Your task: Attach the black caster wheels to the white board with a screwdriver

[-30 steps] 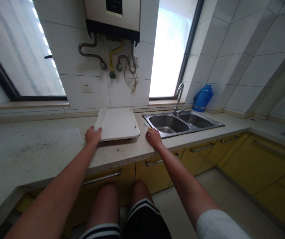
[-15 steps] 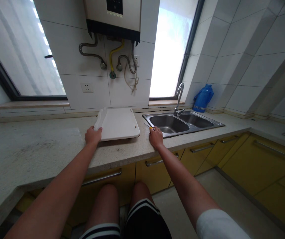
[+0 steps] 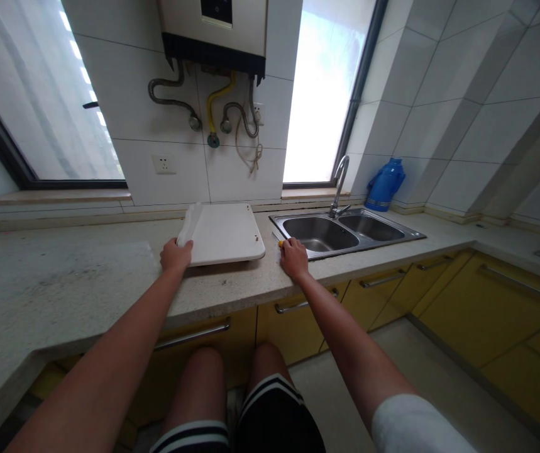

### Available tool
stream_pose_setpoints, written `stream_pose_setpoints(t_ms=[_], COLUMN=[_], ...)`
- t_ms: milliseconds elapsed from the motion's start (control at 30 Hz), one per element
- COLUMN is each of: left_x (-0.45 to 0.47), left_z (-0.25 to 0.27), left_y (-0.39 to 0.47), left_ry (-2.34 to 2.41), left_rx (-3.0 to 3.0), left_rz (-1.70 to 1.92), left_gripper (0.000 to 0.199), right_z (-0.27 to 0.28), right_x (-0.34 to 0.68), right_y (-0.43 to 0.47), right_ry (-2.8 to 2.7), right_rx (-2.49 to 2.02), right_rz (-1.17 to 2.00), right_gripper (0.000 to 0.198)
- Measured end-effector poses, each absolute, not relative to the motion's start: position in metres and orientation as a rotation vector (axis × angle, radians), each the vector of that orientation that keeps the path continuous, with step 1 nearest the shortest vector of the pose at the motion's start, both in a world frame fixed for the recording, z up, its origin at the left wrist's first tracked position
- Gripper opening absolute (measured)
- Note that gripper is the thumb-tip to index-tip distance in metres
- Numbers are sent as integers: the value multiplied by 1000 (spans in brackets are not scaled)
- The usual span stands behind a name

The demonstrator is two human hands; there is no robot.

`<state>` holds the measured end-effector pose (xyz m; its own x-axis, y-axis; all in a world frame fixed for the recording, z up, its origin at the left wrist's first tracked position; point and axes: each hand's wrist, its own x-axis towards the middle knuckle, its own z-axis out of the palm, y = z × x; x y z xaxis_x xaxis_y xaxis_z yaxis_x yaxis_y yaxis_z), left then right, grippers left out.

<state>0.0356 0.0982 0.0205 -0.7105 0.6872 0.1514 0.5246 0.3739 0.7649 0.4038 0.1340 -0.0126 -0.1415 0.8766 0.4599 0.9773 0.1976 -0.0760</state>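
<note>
A flat white panel (image 3: 225,236) with rounded corners lies on the counter, with small fittings near its right edge. My left hand (image 3: 176,254) is closed on the panel's left side, where a pale, folded strip (image 3: 191,224) runs along the edge. To the right, beside the sink's near left corner, my right hand (image 3: 293,258) is closed around a small screwdriver (image 3: 280,243). Only a bit of its yellow handle and a thin shaft, pointing up and left, show past the fingers. The screwdriver and the panel are apart.
A double steel sink (image 3: 314,256) with a tall faucet (image 3: 340,182) is set in the counter at right. Behind it stands a blue thermos jug (image 3: 385,185). A water heater (image 3: 213,38) with pipes hangs above. Yellow cabinets with bar handles (image 3: 194,334) line the front.
My right hand has shifted slightly left with the screwdriver, which shows less past the fingers. My left hand and the panel stay nearly where they were.
</note>
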Motion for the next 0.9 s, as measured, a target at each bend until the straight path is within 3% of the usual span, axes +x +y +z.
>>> stream_pose_setpoints(t_ms=[900], left_x=[33], left_z=[17], left_y=[100], left_ry=[2480], left_rx=[1171], left_rz=[1231], left_gripper=[46], right_z=[-12], right_x=[401], right_y=[136], right_ry=[-2005], right_rx=[-1855], right_rz=[-336], right_gripper=[40])
